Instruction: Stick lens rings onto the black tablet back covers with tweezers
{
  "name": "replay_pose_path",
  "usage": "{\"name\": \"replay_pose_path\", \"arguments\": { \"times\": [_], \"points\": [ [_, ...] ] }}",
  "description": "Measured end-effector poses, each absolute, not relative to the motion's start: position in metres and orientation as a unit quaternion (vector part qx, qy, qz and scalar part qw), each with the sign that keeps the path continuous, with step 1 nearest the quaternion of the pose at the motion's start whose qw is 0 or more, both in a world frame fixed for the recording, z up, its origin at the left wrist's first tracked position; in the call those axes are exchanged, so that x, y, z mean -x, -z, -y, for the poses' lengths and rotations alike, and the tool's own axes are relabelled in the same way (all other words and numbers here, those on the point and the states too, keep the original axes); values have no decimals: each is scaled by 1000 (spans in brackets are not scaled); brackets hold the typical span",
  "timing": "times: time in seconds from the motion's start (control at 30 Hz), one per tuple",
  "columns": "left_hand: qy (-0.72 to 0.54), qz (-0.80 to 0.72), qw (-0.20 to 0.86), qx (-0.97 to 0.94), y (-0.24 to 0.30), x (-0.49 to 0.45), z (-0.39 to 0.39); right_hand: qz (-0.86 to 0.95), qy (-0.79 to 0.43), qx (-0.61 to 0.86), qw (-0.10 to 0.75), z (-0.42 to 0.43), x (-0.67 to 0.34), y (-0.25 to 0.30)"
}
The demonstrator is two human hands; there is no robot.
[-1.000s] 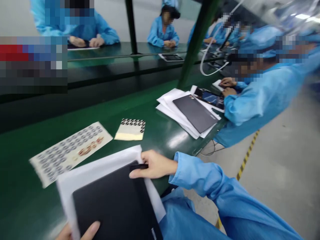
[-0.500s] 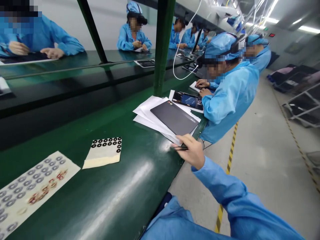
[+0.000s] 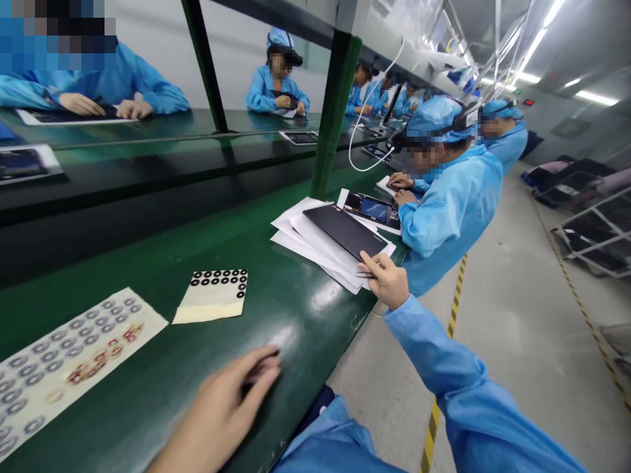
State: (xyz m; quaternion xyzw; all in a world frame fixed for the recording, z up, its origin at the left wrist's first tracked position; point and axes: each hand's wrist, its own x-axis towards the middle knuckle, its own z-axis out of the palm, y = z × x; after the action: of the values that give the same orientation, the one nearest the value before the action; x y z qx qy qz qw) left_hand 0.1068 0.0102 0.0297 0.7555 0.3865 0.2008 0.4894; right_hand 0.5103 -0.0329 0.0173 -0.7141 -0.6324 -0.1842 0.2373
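Note:
My right hand is at the near end of a dark grey tablet, its fingers on the corner. The tablet is back up and tilted, one long side raised off a stack of white sheets. Thin dark tweezers also stick out from between the fingers of that hand. My left hand hovers over the green bench, fingers loosely curled, thumb apart, nothing visible in it. Beyond it lies a backing sheet with black ring stickers. To its left is a longer sheet with grey rings and red marks.
A green post rises from the green bench. An opened tablet lies beside a co-worker in blue. A white cable hangs near the post. Other workers sit across the bench.
My left hand has come into view from below. My right hand has moved onto the tablet's corner, and the tablet has gone from lying flat to tilted.

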Motion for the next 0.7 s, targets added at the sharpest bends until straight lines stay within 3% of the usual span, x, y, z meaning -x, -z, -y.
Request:
{"name": "replay_pose_path", "arguments": {
  "times": [0.1,0.17,0.33,0.53,0.7],
  "points": [
    [-232,-352,658,-624,-19,-199,-40,631,167,716,247,36,-502,-7],
    [-270,-365,683,-573,-13,-258,-61,630,174,714,251,39,-498,-5],
    [-335,-458,682,-461,-2,-339,-106,615,171,723,263,29,-493,-15],
    [-384,-531,651,-384,-7,-355,-144,580,108,697,407,7,-499,-22],
    [-428,-509,638,-388,-24,-350,-160,525,110,696,477,-1,-503,-7]
  ]
}}
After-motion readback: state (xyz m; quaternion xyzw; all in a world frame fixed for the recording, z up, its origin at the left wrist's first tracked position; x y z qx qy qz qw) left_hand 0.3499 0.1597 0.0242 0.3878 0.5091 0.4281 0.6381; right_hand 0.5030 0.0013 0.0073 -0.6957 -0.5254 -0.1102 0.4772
